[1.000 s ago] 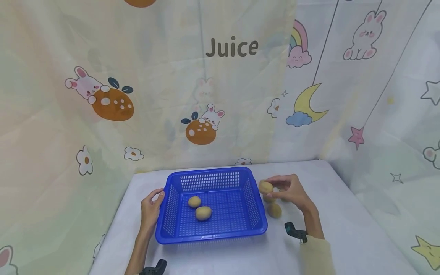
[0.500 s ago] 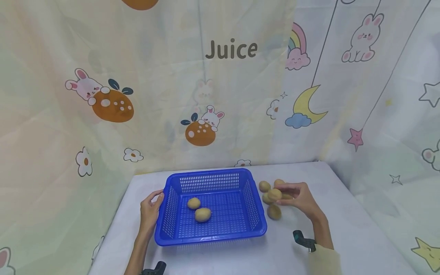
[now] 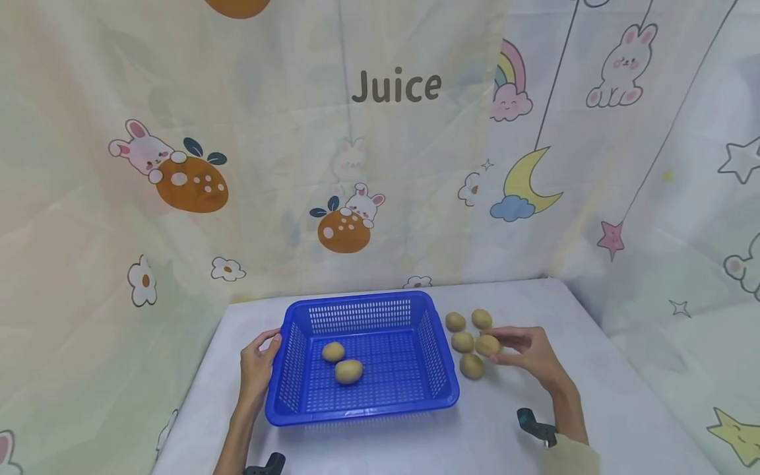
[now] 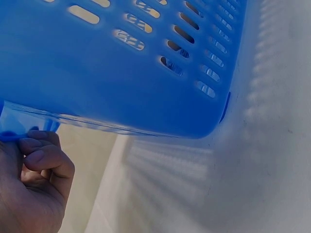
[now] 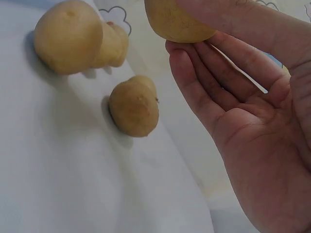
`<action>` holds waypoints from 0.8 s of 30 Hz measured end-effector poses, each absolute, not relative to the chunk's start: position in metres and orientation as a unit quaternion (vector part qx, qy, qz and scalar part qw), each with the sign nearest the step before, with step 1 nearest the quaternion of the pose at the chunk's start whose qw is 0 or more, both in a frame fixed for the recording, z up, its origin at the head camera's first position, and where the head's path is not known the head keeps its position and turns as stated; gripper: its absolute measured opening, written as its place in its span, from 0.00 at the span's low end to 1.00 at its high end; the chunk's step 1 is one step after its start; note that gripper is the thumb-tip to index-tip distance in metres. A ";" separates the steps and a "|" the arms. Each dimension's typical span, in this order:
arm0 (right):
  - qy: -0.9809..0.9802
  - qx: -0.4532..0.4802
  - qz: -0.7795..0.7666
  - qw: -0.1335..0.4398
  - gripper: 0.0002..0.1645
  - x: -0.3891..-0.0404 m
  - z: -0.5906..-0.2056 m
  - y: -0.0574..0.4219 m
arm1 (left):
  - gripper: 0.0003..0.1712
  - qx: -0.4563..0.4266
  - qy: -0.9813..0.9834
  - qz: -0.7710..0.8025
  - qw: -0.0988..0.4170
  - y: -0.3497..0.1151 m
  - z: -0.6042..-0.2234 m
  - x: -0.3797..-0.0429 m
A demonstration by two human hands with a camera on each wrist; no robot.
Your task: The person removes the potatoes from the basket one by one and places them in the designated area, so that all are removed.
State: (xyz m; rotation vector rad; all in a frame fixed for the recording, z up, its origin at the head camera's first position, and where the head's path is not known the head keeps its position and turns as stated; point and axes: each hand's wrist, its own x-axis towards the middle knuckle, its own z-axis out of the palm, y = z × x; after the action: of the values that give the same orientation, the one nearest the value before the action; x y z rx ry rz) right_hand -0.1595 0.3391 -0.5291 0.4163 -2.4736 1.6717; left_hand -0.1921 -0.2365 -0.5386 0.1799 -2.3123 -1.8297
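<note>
A blue plastic basket [image 3: 362,418] with slotted walls stands on the white table, two potatoes [image 3: 348,371] lying inside it. My left hand [image 3: 258,364] grips the rim at its left side; in the left wrist view the curled fingers [image 4: 51,160] are at the basket's edge. Right of the basket, my right hand [image 3: 528,353] pinches a potato [image 3: 488,346] between thumb and fingertips. The right wrist view shows this held potato [image 5: 177,24] partly hidden by the thumb. Several other potatoes [image 3: 462,342] lie close together between the basket and my right hand.
The white-covered table [image 3: 522,422] reaches back to a printed curtain [image 3: 267,132] with rabbits and oranges, which hangs behind and along both sides. A dark device [image 3: 537,427] is strapped to each wrist.
My right hand has moved right and a little toward me with the potato, from beside the basket's right wall to the right of the other potatoes. The left hand stays on the rim.
</note>
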 end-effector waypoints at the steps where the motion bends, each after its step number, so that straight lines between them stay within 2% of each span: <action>1: -0.820 0.137 0.552 0.063 0.29 -0.158 -0.530 0.340 | 0.24 0.061 -0.779 -0.617 0.094 -0.236 -0.539 -0.192; 24: -0.821 0.084 0.564 0.040 0.30 -0.136 -0.554 0.363 | 0.26 0.060 -0.786 -0.608 0.094 -0.235 -0.538 -0.191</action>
State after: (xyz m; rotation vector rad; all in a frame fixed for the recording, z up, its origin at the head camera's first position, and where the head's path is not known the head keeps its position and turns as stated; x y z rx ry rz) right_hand -0.1357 0.3625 -0.5537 0.2566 -2.5157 1.7275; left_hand -0.1906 -0.2351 -0.5382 0.1788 -2.3316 -1.8046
